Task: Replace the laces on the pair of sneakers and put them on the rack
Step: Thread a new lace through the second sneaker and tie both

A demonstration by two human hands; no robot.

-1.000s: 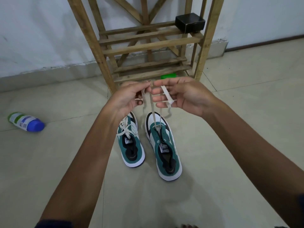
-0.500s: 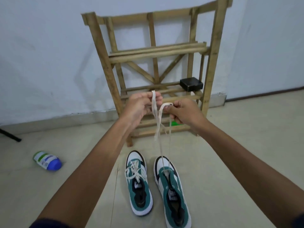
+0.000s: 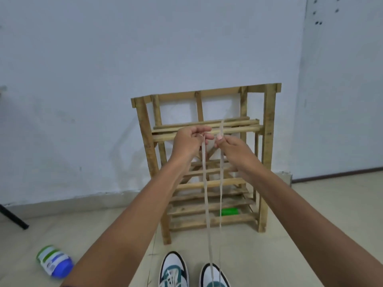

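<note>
From the head view, a wooden slatted rack (image 3: 207, 129) stands against the pale wall, and the only thing seen in it is a small green object (image 3: 229, 211) lying on a low shelf at the right. A white bottle (image 3: 54, 262) with a blue cap and a green-and-blue label lies on its side on the tiled floor at the left; its print is too blurred to read. Both hands are raised in front of the rack's upper slats. The left hand (image 3: 189, 139) has a closed grip, thumb and fingers pinching one strand of an off-white flat lace (image 3: 205, 183); the right hand (image 3: 232, 147) pinches the other strand, whose end sticks up above the fingers. The two strands hang taut, side by side, down to the right sneaker (image 3: 214, 276) at the bottom edge. The left sneaker (image 3: 173, 270), just beside it, is white and teal with a black rim and already laced in white. Both stand on the floor in front of the rack.
</note>
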